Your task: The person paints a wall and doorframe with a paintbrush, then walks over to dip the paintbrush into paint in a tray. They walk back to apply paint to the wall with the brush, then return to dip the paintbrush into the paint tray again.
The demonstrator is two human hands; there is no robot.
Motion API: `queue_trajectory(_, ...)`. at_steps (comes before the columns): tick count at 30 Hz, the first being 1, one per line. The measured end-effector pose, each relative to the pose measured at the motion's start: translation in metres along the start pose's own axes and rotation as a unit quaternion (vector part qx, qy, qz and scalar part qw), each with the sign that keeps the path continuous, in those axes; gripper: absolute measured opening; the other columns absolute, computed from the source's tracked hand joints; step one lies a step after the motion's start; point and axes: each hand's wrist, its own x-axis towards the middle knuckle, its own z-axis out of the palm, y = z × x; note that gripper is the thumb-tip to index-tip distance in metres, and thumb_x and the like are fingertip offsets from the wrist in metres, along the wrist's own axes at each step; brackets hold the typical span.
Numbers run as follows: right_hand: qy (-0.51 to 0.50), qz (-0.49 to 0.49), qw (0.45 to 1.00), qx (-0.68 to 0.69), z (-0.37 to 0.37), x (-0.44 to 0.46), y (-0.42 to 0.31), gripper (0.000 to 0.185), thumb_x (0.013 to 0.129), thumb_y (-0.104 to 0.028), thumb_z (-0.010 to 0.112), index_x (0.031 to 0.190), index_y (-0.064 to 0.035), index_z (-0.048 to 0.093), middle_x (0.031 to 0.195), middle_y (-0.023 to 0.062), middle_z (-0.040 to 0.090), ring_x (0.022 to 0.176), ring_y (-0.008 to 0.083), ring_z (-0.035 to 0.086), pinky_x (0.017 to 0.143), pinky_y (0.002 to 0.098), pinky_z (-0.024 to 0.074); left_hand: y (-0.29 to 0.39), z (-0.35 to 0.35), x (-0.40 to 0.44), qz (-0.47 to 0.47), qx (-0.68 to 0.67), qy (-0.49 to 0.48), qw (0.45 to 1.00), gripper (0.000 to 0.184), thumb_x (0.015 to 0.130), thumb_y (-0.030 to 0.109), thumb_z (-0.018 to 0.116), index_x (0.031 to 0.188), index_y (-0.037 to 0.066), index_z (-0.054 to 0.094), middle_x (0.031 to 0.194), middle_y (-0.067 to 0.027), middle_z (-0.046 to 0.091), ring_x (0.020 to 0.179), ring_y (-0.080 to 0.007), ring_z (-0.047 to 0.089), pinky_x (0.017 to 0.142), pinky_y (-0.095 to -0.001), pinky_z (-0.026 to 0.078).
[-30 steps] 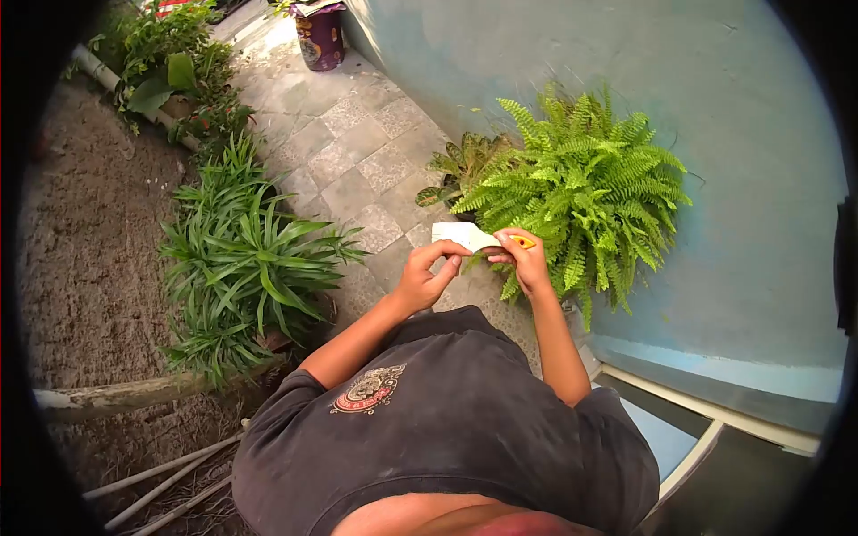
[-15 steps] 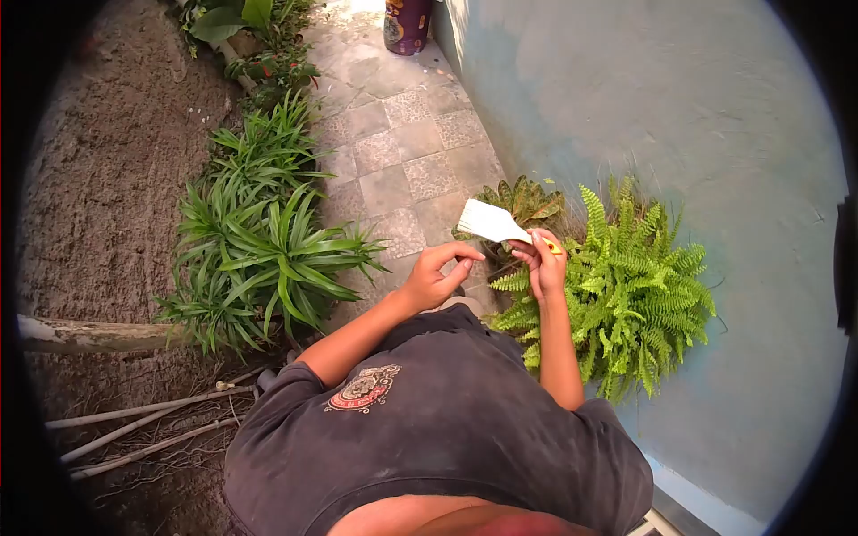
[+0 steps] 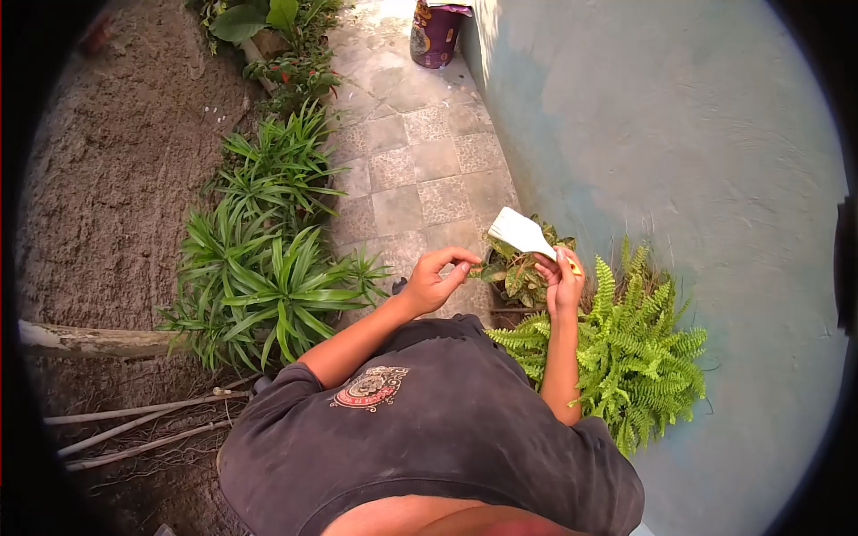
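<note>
My right hand (image 3: 562, 281) grips a paintbrush (image 3: 522, 234) by its yellow-orange handle. The wide white head of the brush points up and to the left, over a potted plant with mottled leaves (image 3: 527, 279). To the left of it, my left hand (image 3: 438, 281) is held in front of my body with thumb and forefinger pinched together. Whatever lies between those fingertips, if anything, is too small to make out. The left hand and the brush are apart.
A bright green fern (image 3: 639, 348) grows beside my right forearm, against the grey-blue wall (image 3: 679, 134). Spiky-leaved plants (image 3: 286, 277) border the tiled path (image 3: 420, 161) on the left, next to bare soil (image 3: 125, 179). Further along stands a purple bucket (image 3: 435, 36).
The camera view has shifted, so the path and bucket appear lower and further right. My right hand and the brush sit slightly further from my left hand.
</note>
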Motion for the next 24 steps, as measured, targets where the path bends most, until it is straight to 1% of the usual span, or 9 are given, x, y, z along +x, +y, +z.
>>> queue_trajectory(5,0.033,-0.007,0.999,0.001,0.003,0.035,0.011,0.020,0.094,-0.012,0.057,0.107,0.0032,0.058,0.103,0.0167,0.064,0.088,0.0325,0.069,0.068,0.0341,0.0610,-0.022,-0.027,0.038,-0.012,-0.002,-0.009,1.000,0.015,0.092,0.004,0.055,0.102,0.002,0.065,0.082,-0.0061,0.065,0.066,-0.0117,0.059,0.063,-0.0274,0.047)
queue_trajectory(11,0.055,-0.022,0.998,-0.004,0.045,0.102,0.032,0.020,0.094,-0.012,0.057,0.107,0.0037,0.057,0.104,0.0160,0.063,0.087,0.0323,0.069,0.067,0.0345,0.0604,-0.046,-0.094,0.089,-0.003,-0.012,0.000,1.000,0.015,0.092,0.003,0.054,0.102,0.001,0.065,0.080,-0.0060,0.064,0.067,-0.0116,0.058,0.062,-0.0273,0.047)
queue_trajectory(16,0.055,-0.039,0.998,0.005,0.115,0.162,0.058,0.021,0.094,-0.012,0.057,0.108,0.0043,0.056,0.103,0.0173,0.064,0.087,0.0320,0.069,0.068,0.0344,0.0602,-0.059,-0.171,0.124,0.009,-0.004,0.020,1.000,0.015,0.092,0.003,0.054,0.102,0.001,0.065,0.078,-0.0055,0.062,0.067,-0.0111,0.057,0.062,-0.0269,0.047)
queue_trajectory(18,0.032,-0.018,0.999,0.004,0.144,0.187,0.070,0.022,0.094,-0.013,0.057,0.110,0.0022,0.056,0.104,0.0152,0.064,0.088,0.0333,0.069,0.067,0.0348,0.0603,-0.067,-0.203,0.136,-0.005,-0.007,0.045,0.999,0.014,0.092,0.003,0.054,0.101,0.001,0.065,0.079,-0.0055,0.062,0.067,-0.0110,0.057,0.063,-0.0270,0.047)
queue_trajectory(22,0.034,-0.007,0.999,0.012,0.197,0.222,0.091,0.022,0.094,-0.013,0.057,0.109,0.0029,0.055,0.104,0.0163,0.063,0.088,0.0334,0.069,0.067,0.0359,0.0603,-0.085,-0.246,0.161,-0.011,-0.004,0.064,0.998,0.015,0.092,0.004,0.054,0.102,0.001,0.064,0.075,-0.0043,0.061,0.068,-0.0111,0.057,0.064,-0.0269,0.047)
queue_trajectory(24,0.032,0.013,0.999,0.008,0.218,0.238,0.098,0.022,0.094,-0.013,0.057,0.109,0.0026,0.056,0.103,0.0177,0.064,0.087,0.0330,0.069,0.067,0.0354,0.0601,-0.091,-0.263,0.177,-0.007,-0.006,0.066,0.998,0.015,0.092,0.004,0.054,0.102,0.001,0.064,0.074,-0.0040,0.061,0.068,-0.0111,0.057,0.064,-0.0268,0.047)
